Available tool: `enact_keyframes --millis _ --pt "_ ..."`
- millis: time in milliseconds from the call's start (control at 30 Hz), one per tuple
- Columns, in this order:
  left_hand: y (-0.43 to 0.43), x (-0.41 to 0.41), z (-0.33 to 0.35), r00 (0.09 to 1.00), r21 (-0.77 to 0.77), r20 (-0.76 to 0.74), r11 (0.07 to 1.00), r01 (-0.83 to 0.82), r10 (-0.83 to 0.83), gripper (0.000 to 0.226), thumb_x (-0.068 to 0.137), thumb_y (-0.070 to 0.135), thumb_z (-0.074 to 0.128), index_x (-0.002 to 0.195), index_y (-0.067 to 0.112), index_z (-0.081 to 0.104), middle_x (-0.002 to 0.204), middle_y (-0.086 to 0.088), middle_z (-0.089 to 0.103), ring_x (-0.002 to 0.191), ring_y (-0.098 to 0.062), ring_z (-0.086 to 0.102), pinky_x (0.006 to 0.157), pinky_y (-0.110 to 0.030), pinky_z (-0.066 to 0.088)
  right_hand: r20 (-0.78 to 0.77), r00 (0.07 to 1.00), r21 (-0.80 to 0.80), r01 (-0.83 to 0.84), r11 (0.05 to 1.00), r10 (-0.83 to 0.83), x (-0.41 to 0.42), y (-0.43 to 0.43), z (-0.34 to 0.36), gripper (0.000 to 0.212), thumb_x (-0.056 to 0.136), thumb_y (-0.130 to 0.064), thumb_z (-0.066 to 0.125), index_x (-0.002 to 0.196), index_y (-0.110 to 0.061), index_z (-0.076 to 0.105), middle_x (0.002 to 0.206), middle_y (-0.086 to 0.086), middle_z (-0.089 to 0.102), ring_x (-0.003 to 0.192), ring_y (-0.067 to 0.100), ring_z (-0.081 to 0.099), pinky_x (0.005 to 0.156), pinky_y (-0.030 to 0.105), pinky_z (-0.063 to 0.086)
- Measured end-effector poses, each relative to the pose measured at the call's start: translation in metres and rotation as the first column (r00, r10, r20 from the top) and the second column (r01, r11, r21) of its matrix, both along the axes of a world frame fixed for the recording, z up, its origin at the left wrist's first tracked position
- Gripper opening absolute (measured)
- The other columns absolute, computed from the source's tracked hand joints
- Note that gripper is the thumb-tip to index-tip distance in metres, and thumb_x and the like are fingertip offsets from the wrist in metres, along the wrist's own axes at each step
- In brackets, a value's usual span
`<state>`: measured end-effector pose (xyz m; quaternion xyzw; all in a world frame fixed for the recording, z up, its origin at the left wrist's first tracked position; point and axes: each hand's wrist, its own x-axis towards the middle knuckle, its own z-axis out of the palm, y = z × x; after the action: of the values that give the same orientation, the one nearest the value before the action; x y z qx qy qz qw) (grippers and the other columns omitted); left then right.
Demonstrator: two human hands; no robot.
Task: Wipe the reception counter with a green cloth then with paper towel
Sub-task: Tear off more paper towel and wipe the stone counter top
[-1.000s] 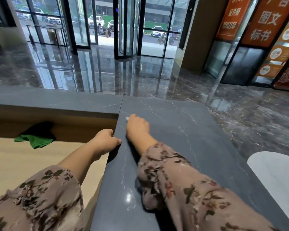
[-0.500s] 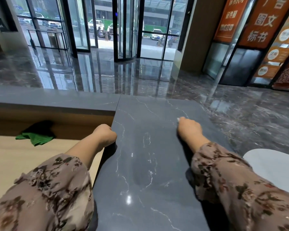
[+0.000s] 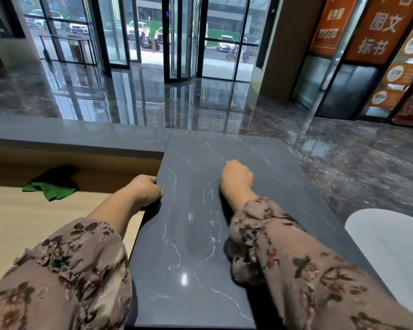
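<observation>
Lying crumpled at far left, the green cloth is seen on the lower wooden desk, at its back edge against the brown riser, well apart from both hands. Nothing is touching it.

The left hand is placed at the left edge of the reception counter, about midway along that edge. Its fingers are curled down over the slab's rim and the edge is gripped; the fingertips are hidden below the rim. A floral left sleeve is seen over the desk.

The counter is a dark grey stone slab with white veins, with glossy glare spots near its front edge.

The right hand is set on the counter top, right of centre and towards the far edge. Its fingers are closed tight into a fist, knuckles up, pressed down on the stone. A small pale sliver of paper towel is seen at the far side of the knuckles; the rest is hidden under the hand, so its size cannot be told. The floral right sleeve is laid along the slab.

A white rounded object is seen past the counter's right edge, at lower right. Beyond the far edge, a polished dark floor, a revolving glass door and orange signs are seen.
</observation>
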<state>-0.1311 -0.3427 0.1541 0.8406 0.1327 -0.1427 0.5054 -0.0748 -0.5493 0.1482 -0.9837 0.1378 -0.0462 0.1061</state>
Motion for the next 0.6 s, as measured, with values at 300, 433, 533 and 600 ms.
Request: enact_keyframes --millis 300,433,533,600 --pt "0.006 -0.001 -0.007 0.999 -0.004 0.001 0.999 0.042 -0.042 0.037 0.100 0.014 0.047 0.134 0.028 0.051 0.107 -0.007 0.064 0.103 -0.027 0.059 0.094 -0.041 0.047 -0.026 0.908 -0.094 -0.419 0.903 0.418 -0.018 0.096 0.005 0.028 0.093 -0.003 0.042 0.118 -0.003 0.053 0.120 0.016 0.061 0.112 0.036 0.058 0.087 0.040 0.048" --pt "0.005 0.000 -0.006 0.998 0.067 0.019 0.996 0.065 -0.066 0.037 0.099 0.014 0.047 0.136 0.020 0.050 0.117 -0.008 0.063 0.109 -0.031 0.059 0.091 -0.037 0.047 -0.028 0.925 -0.155 -0.378 0.913 0.378 -0.024 0.055 0.001 0.026 0.087 0.000 0.043 0.111 -0.006 0.052 0.113 0.013 0.064 0.105 0.035 0.061 0.082 0.038 0.048" --pt "0.000 -0.002 -0.007 0.994 0.142 0.091 0.989 0.050 -0.063 0.036 0.098 0.011 0.048 0.134 0.012 0.053 0.125 -0.009 0.062 0.110 -0.030 0.059 0.093 -0.033 0.046 -0.036 0.972 -0.182 -0.233 0.955 0.231 -0.032 -0.005 0.004 0.026 0.089 -0.001 0.041 0.114 -0.006 0.050 0.114 0.014 0.064 0.106 0.035 0.060 0.081 0.036 0.045" --pt "-0.002 -0.004 -0.009 0.991 0.235 0.121 0.972 0.032 -0.062 0.031 0.097 0.012 0.047 0.126 0.012 0.059 0.119 -0.010 0.065 0.106 -0.031 0.060 0.085 -0.030 0.044 -0.048 0.992 -0.196 -0.121 0.973 0.114 -0.042 -0.050 0.006 0.028 0.091 -0.004 0.038 0.117 -0.006 0.048 0.117 0.016 0.062 0.108 0.036 0.058 0.082 0.037 0.045"
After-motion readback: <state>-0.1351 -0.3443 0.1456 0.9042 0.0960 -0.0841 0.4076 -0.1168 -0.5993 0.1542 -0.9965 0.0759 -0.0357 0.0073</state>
